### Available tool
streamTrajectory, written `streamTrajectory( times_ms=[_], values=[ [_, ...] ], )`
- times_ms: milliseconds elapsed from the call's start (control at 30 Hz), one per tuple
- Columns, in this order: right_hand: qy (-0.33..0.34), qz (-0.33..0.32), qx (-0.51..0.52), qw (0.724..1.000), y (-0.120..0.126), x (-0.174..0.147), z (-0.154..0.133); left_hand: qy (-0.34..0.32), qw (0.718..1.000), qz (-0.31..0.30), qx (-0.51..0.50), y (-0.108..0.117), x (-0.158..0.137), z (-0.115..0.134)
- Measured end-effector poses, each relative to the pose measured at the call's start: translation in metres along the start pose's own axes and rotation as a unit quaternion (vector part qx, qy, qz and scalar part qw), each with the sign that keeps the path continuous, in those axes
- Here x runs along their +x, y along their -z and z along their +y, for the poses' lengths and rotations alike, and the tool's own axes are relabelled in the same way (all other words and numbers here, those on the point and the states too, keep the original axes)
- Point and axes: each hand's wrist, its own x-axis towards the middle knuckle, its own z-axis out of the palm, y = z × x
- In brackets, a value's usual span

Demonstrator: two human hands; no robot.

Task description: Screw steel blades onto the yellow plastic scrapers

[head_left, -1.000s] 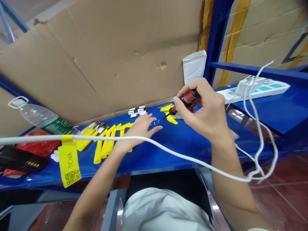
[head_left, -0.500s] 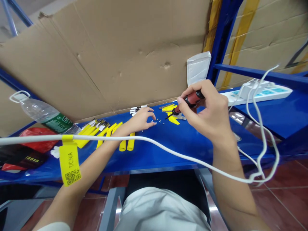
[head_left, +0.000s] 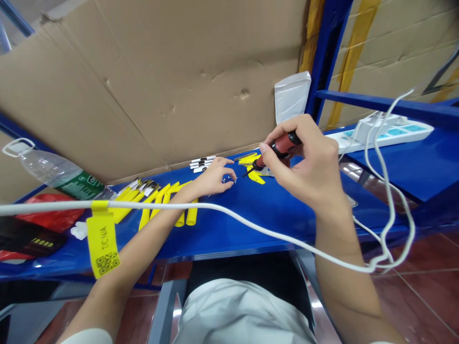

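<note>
One screwdriver (head_left: 286, 144) sits in the closed right hand (head_left: 311, 165), tip at three o'clock of tiny metal pieces (head_left: 229, 179); the left hand (head_left: 212, 179) half-curls there, hold unclear. Bare table (head_left: 267, 205) runs six o'clock to its front edge (head_left: 236, 253); at eight, yellow tag (head_left: 103, 238): "T/C:N/A".

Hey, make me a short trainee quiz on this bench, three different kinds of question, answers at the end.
1. Which grip holds the screwdriver?
2. True or false: tiny bits lie near the left grip.
3. Fill in the color: the tag hanging from the white cable is ____.

Key: 1. The right grip. 2. True. 3. Yellow.
</note>
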Motion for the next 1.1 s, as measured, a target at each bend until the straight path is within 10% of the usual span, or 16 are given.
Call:
streamTrajectory(
  times_ms=[1100],
  values=[
    [0.013,0.009,-0.01,1.0,-0.001,0.0,-0.001,0.0,0.997,0.005,0.081,0.003,-0.013,0.015]
  ],
)
